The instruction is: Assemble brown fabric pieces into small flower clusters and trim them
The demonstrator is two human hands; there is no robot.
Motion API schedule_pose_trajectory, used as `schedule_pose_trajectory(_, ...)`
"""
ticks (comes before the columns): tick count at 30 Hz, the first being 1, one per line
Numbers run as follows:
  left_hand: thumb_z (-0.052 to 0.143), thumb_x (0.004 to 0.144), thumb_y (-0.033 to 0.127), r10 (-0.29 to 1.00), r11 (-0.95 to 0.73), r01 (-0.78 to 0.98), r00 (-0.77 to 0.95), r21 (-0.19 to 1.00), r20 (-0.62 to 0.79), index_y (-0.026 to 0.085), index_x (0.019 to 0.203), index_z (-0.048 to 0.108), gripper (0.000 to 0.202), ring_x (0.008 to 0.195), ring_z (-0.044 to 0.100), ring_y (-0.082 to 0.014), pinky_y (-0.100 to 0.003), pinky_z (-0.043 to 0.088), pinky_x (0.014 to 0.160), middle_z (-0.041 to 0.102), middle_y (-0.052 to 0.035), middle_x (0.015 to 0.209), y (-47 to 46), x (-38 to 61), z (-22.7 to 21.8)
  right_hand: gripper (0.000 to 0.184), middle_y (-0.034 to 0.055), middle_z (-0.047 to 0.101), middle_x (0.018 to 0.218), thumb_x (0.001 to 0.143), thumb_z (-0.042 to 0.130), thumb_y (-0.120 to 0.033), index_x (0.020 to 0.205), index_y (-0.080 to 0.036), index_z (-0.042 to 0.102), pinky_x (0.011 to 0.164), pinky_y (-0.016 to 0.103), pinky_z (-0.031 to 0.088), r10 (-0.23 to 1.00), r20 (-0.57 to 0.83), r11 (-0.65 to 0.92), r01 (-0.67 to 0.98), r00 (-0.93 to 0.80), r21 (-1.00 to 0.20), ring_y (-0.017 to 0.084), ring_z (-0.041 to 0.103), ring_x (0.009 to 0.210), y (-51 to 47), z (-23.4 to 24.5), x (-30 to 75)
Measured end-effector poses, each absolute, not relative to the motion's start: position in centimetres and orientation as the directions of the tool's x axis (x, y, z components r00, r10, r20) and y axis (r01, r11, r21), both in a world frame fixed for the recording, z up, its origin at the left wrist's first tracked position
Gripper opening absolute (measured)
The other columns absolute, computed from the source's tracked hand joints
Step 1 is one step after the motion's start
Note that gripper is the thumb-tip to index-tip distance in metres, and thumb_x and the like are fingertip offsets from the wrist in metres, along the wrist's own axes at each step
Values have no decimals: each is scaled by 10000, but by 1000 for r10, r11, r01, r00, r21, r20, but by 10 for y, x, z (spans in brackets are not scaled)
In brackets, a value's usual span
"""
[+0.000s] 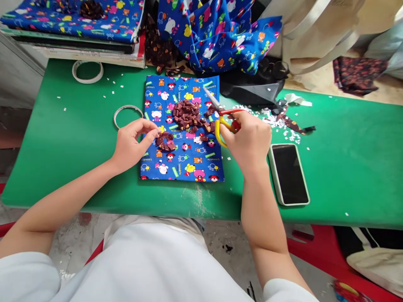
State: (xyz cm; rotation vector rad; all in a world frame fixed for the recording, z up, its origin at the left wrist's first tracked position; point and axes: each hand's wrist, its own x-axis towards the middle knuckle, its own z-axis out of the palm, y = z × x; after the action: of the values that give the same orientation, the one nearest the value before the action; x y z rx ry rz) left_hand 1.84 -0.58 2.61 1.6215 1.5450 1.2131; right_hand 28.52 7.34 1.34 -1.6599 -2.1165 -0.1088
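Note:
My right hand (247, 138) grips a pair of scissors (217, 105) with red and yellow handles, its blades pointing up and left over a blue cartoon-print cloth (198, 167). The thumb and forefinger of my left hand (135, 140) are pinched together at the cloth's left side; whatever is between the fingertips is too small to make out. Just beside them lies a small cluster of dark brown cut pieces (166, 141). A larger heap of brown pieces (187, 114) sits mid-cloth, with more brown pieces (208, 127) scattered near the scissors.
On the green table (346, 167), a phone (289, 174) lies right of my right hand. White tape rings (128, 108) and white scraps (280, 119) lie about. Behind are bunched blue fabric (217, 37), a black item (255, 88) and a stack of books (88, 54) under printed cloth.

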Motion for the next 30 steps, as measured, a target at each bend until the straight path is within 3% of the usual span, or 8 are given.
schedule_pose_trajectory(5,600,843,366,992,-83,360,-56,929,110,186,814,626,184,748,665,-125,-251,566,722,707,-25,839,-13,26,29,324,75,620,668,859,548,-461,886,-158,659,572,302,350,948,312,127,975,-66,-181,184,511,586,83,-5,302)
schedule_pose_trajectory(9,626,827,368,999,-39,270,-9,962,42,186,801,632,183,699,657,-120,-244,557,667,704,-21,798,-18,31,30,261,107,619,692,838,551,-387,796,-155,663,613,347,404,952,298,116,983,-69,-145,226,542,648,80,-7,298)
schedule_pose_trajectory(11,630,820,354,1000,-16,220,14,975,13,183,797,631,173,661,643,-112,-241,556,644,708,-23,799,-20,34,30,237,159,658,867,859,511,-308,900,-137,671,705,404,451,905,412,187,967,-101,-173,267,591,786,77,-1,288)
schedule_pose_trajectory(13,628,817,346,1000,1,196,28,981,-6,179,790,628,169,639,630,-105,-234,551,621,708,-26,802,-22,37,30,240,152,672,979,894,474,-259,989,-148,664,830,437,469,851,473,370,900,-230,-229,267,611,913,72,7,274)
schedule_pose_trajectory(15,623,816,339,999,9,193,39,981,-17,178,782,626,164,626,619,-99,-223,543,600,701,-24,792,-24,40,29,239,105,693,1054,935,450,-254,1032,-197,661,903,410,475,775,484,580,762,-407,-289,235,621,1006,66,13,259)
schedule_pose_trajectory(18,618,815,345,998,14,198,56,980,-25,185,779,622,164,606,598,-91,-215,531,588,682,-13,779,-25,42,28,304,72,682,1205,959,441,-224,1201,-240,624,979,395,454,684,439,723,626,-583,-293,215,592,1108,60,14,241)
schedule_pose_trajectory(22,612,815,369,997,21,215,65,976,-36,184,790,614,187,617,589,-94,-220,527,607,668,-7,776,-24,41,26,439,56,633,1321,934,396,-91,1294,-250,588,982,380,423,642,365,756,636,-675,-155,220,531,1192,64,6,231)
schedule_pose_trajectory(30,599,816,311,997,10,204,72,979,-25,168,792,604,146,621,555,-75,-199,503,617,650,-2,785,-25,41,25,285,89,690,1058,939,418,-141,1045,-203,675,850,372,458,636,413,746,655,-652,-116,231,567,983,66,0,233)
